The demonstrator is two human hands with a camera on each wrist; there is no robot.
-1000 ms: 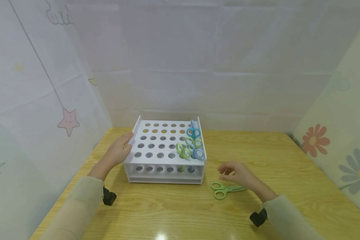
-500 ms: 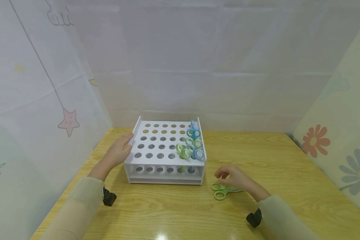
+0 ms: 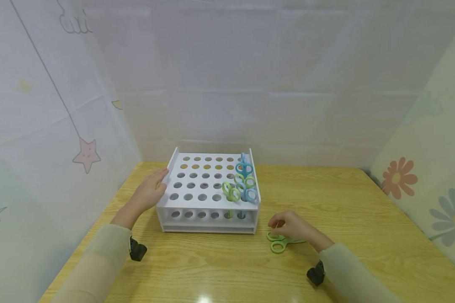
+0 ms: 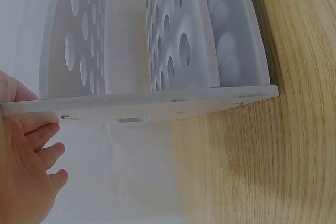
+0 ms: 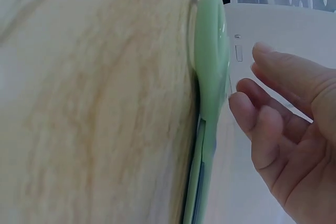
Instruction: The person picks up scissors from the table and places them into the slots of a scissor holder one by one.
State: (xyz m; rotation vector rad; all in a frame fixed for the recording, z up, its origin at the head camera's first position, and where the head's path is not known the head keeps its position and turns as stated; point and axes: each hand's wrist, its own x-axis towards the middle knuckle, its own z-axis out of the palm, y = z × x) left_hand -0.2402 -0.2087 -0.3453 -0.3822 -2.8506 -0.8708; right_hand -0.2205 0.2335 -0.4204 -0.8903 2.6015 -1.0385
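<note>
A white perforated rack point(image 3: 195, 203) stands on the table. My left hand point(image 3: 148, 191) holds its left side panel point(image 4: 157, 106), thumb on one face and fingers on the other in the left wrist view. Green scissors point(image 3: 278, 246) lie flat on the table to the right of the rack, handles toward it. Over them hovers my right hand point(image 3: 293, 226), fingers loosely bent; in the right wrist view a gap shows between the fingertips point(image 5: 239, 103) and the scissors' handle point(image 5: 210, 51).
Several scissors stand in the rack's right-hand holes: a green pair point(image 3: 231, 192), a light blue pair point(image 3: 247, 191) and a teal pair point(image 3: 244, 169) among them. Behind the wooden table point(image 3: 325, 189) hangs a pale cloth point(image 3: 227, 84); a flowered cloth point(image 3: 432, 168) hangs on the right.
My right hand has moved left and down, closer over the green scissors' handles. The left hand stays on the rack's side panel.
</note>
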